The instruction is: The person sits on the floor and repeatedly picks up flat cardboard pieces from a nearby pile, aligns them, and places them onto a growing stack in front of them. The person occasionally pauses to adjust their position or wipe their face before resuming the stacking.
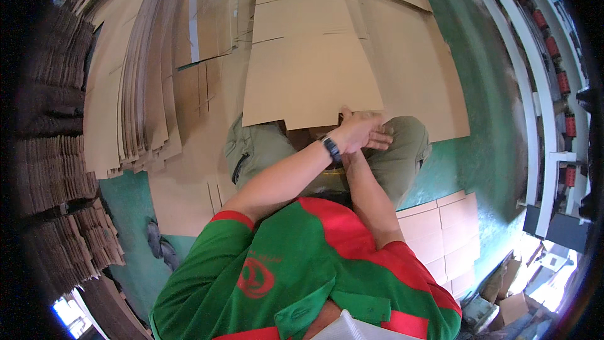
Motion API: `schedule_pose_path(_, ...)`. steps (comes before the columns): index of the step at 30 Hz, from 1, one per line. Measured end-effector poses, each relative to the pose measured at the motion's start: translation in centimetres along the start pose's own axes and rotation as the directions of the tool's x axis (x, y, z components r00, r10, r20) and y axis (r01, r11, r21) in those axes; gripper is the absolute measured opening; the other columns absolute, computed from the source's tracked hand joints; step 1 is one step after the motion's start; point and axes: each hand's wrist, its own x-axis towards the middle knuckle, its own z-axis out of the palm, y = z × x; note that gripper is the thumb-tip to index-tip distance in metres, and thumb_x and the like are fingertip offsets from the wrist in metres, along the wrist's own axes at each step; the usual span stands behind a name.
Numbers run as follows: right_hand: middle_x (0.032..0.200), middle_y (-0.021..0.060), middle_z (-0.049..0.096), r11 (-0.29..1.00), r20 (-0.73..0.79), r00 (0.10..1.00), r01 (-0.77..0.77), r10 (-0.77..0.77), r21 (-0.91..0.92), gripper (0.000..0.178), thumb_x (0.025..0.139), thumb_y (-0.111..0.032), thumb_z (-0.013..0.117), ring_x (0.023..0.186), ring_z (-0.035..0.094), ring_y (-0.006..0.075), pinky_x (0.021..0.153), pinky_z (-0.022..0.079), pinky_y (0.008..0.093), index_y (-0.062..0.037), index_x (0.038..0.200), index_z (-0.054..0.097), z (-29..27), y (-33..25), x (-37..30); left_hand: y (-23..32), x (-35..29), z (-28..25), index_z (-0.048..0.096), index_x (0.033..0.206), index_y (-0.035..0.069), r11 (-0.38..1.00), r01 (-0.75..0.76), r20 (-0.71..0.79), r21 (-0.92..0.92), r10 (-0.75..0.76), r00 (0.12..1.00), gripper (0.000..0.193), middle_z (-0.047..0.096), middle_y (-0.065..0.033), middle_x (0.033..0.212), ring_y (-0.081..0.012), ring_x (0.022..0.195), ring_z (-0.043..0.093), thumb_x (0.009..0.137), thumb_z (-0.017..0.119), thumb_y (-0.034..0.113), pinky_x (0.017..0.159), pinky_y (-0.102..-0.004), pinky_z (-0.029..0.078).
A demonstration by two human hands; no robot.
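A flat brown cardboard sheet (pixel 311 69) with slits along both sides lies in front of me, its near edge over my lap. My left hand (pixel 362 132), with a dark watch (pixel 331 148) on its wrist, crosses over to the right by the sheet's near right corner. Its fingers are stretched out and apart, slightly blurred, with nothing seen in them. Under it my right forearm (pixel 365 182) comes up, and my right hand is mostly hidden behind the left, so its fingers do not show.
A leaning stack of cardboard sheets (pixel 141 82) stands on the left, with bundled cardboard (pixel 53 173) beyond it. More sheets (pixel 421 82) lie to the right on the green floor (pixel 497 132). A white metal frame with red rollers (pixel 562 82) runs along the far right.
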Motion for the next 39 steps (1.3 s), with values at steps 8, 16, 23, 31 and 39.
schedule_pose_path(8, 0.109, 0.0076, 0.059, 0.993, -0.405, 0.907, 0.113, -0.117, -0.034, 0.020, 0.095, -0.008, 0.058, 0.101, 0.058, 0.0198, 0.086, 0.048, 0.0344, 0.0005, 0.113, 0.057, 1.4, -0.1, 3.9, 7.2, -16.9, -12.9, 0.051, 0.131, 0.001, 0.655, -0.461, -0.218, 0.598, 0.687, 0.693, 0.040, 0.065, -0.0126, 0.116, -0.0222, 0.092, 0.067, 0.098, 0.061, 0.023, 0.082, -0.0364, 0.057)
schedule_pose_path(16, 0.113, 0.0087, 0.061, 0.985, -0.366, 0.916, 0.175, -0.162, 0.002, 0.017, 0.096, -0.006, 0.057, 0.104, 0.058, 0.0200, 0.090, 0.047, 0.0351, 0.0017, 0.112, 0.058, 2.2, -0.3, 4.3, 18.2, -46.6, -31.0, 0.054, 0.130, -0.005, 0.225, 0.748, 0.123, 0.624, 0.917, -0.379, 0.061, 0.059, -0.0276, 0.124, -0.0411, 0.116, 0.056, 0.095, 0.059, 0.044, 0.103, -0.0474, 0.042)
schedule_pose_path(23, 0.105, 0.0061, 0.063, 0.985, -0.470, 0.870, 0.172, -0.150, 0.004, 0.011, 0.095, -0.005, 0.058, 0.097, 0.058, 0.0173, 0.085, 0.047, 0.0334, 0.0002, 0.104, 0.060, 1.3, 0.2, 4.8, 19.3, -56.6, -40.3, 0.054, 0.134, -0.002, 0.400, 0.783, -0.299, 0.476, 0.911, -0.284, 0.072, 0.057, -0.0273, 0.132, -0.0417, 0.121, 0.055, 0.089, 0.059, 0.054, 0.101, -0.0483, 0.044)
schedule_pose_path(31, 0.105, 0.0056, 0.061, 0.982, -0.453, 0.872, 0.178, -0.185, -0.057, 0.017, 0.094, -0.005, 0.060, 0.098, 0.059, 0.0181, 0.085, 0.049, 0.0326, 0.0006, 0.109, 0.058, 0.0, 0.0, 4.3, 20.1, -56.3, -39.8, 0.062, 0.126, -0.003, 0.542, 0.693, -0.374, 0.476, 0.838, -0.398, 0.068, 0.064, -0.0256, 0.122, -0.0400, 0.116, 0.060, 0.087, 0.062, 0.053, 0.099, -0.0468, 0.046)
schedule_pose_path(39, 0.108, 0.0057, 0.063, 0.947, -0.400, 0.860, 0.260, -0.316, -0.189, 0.015, 0.096, -0.006, 0.058, 0.099, 0.058, 0.0150, 0.086, 0.047, 0.0310, 0.0011, 0.110, 0.061, 1.3, -1.2, 4.1, 21.2, -55.6, -39.0, 0.063, 0.122, -0.005, 0.573, 0.717, -0.388, 0.396, 0.813, -0.435, 0.073, 0.064, -0.0264, 0.121, -0.0398, 0.115, 0.060, 0.083, 0.065, 0.056, 0.099, -0.0460, 0.047)
